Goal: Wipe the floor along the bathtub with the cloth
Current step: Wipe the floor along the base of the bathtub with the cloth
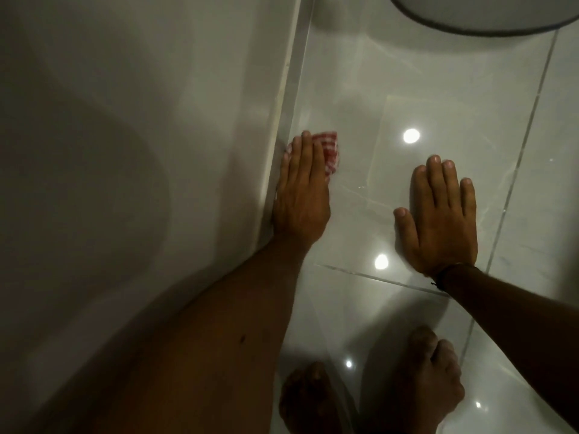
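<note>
The left hand (pixel 302 195) is pressing straight fingers onto the checked cloth (pixel 328 149) on the floor (pixel 376 73) right against the bathtub's (pixel 125 120) base, while the right hand (pixel 441 220) is resting flat and empty nearby.

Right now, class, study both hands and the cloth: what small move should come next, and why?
Probably slide the left hand forward along the bathtub. It presses the checked cloth flat on the floor against that edge, while the right hand braces flat beside it.
</note>
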Available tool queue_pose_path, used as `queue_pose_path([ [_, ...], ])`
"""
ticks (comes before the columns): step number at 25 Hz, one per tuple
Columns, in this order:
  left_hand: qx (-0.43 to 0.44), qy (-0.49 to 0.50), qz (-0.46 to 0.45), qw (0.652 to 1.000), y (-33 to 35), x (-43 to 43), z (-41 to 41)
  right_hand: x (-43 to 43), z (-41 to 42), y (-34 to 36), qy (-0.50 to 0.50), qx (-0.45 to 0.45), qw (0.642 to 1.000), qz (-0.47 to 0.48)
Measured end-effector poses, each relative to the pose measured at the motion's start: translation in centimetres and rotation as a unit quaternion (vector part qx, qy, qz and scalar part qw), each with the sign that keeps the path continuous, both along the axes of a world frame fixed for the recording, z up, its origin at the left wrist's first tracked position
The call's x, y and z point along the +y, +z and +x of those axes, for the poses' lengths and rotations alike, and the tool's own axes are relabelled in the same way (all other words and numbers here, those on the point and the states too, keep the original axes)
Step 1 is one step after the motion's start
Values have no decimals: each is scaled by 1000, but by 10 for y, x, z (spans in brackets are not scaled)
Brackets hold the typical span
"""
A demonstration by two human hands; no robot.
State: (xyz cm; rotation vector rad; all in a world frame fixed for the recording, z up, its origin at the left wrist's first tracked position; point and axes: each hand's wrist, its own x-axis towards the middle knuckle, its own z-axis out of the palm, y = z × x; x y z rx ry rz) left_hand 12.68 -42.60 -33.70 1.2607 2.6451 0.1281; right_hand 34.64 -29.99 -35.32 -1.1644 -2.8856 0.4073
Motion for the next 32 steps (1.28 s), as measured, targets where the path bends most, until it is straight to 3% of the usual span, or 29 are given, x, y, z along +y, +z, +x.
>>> queue_pose_path([
  [6, -25, -7, 35, 999, 1, 14, -14, 0, 1, -2, 7, 1, 1000, 5],
  [11, -43, 33, 33, 998, 5, -71, 49, 0, 1, -1, 11, -3, 1000, 3],
  [16, -45, 43, -35, 997, 15, -126, 89, 1, 3, -3, 13, 0, 1000, 10],
  [19, -47, 29, -41, 998, 20, -98, 71, 2, 3, -4, 11, -2, 1000, 8],
  [26, -81, 8, 43, 996, 12, 37, -23, 1, 2, -5, 9, -6, 1000, 16],
  [32, -61, 21, 56, 996, 11, -12, 9, 1, 3, -5, 12, -13, 1000, 15],
])
